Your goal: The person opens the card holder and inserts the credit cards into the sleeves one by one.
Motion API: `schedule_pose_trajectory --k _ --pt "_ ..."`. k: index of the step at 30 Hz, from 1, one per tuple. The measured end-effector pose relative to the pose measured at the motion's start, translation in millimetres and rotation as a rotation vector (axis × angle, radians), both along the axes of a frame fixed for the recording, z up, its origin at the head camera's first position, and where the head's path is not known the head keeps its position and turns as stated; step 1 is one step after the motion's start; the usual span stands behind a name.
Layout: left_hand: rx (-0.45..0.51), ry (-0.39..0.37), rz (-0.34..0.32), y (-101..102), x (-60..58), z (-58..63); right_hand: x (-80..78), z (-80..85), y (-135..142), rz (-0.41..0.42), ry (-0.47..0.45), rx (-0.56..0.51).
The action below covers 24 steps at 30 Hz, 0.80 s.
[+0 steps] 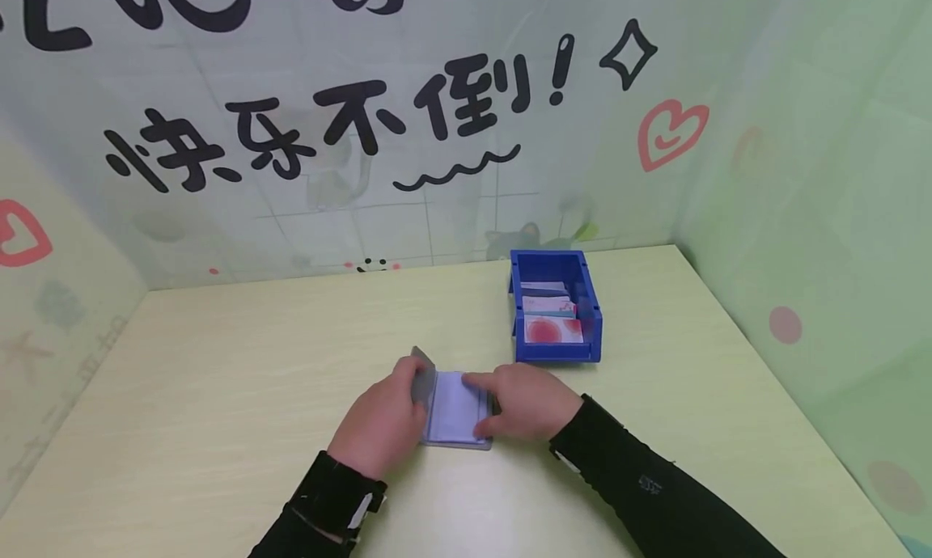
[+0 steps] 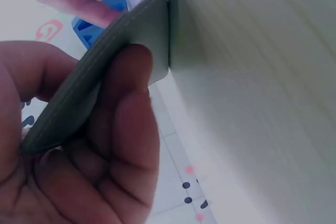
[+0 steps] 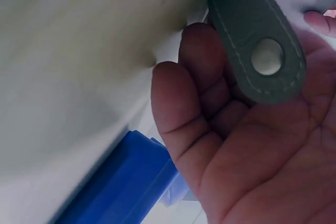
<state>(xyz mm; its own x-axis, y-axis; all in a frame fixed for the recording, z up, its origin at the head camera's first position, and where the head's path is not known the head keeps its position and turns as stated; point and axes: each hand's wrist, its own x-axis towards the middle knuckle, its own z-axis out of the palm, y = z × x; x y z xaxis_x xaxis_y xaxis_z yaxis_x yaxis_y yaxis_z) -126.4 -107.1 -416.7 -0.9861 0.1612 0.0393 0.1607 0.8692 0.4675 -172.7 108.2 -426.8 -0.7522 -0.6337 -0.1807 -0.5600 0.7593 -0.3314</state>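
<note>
A small grey card holder (image 1: 455, 443) with clear inner sleeves lies opened like a book on the table, its left cover raised. My left hand (image 1: 382, 424) grips that cover (image 2: 126, 40), thumb on one face and curled fingers on the other. At the right side, my right hand (image 1: 531, 400) holds the card holder, index finger near the top of the sleeves and thumb near the bottom. The strap (image 3: 262, 35) with a round metal snap stands out over the right palm, while other fingers curl beside it.
Beyond the right hand stands a blue bin (image 1: 557, 352) with several printed cards (image 1: 553, 330) in it. The pale wooden table (image 1: 240, 396) meets printed fabric walls (image 1: 328, 234) at the back and both sides.
</note>
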Motion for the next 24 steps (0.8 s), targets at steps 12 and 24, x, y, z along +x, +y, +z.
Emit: schedule_pose_trajectory --k 12,24 --pt "-0.135 0.026 0.062 -11 1.0 -4.1 2.3 -0.6 0 0.027 0.045 0.085" --pt "-0.270 -0.018 0.022 -13 1.3 -9.5 4.3 5.0 2 0.000 0.004 -0.008"
